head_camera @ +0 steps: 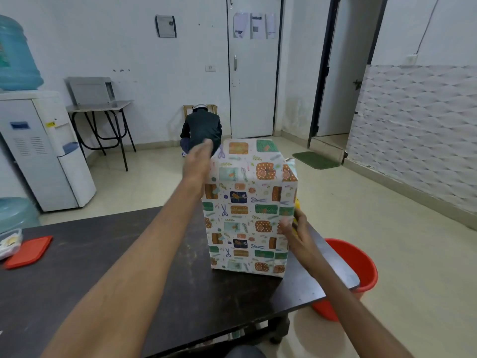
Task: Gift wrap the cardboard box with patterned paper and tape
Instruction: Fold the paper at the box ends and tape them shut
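Observation:
A tall cardboard box covered in patterned paper (247,205) stands upright on the dark table (103,267), near its right end. My left hand (197,164) lies with straight fingers against the box's upper left edge, blurred by motion. My right hand (296,233) presses on the box's lower right edge, thumb on the front face and fingers round the side. Something yellow (297,202) shows just behind the box's right edge; what it is cannot be told. At the top right corner a paper flap (290,161) sticks up loose.
A red lid (28,251) and a clear container (9,242) sit at the table's left end. A red bucket (353,270) stands on the floor right of the table. A water dispenser (46,151) is at left. A person (201,130) crouches by the far wall.

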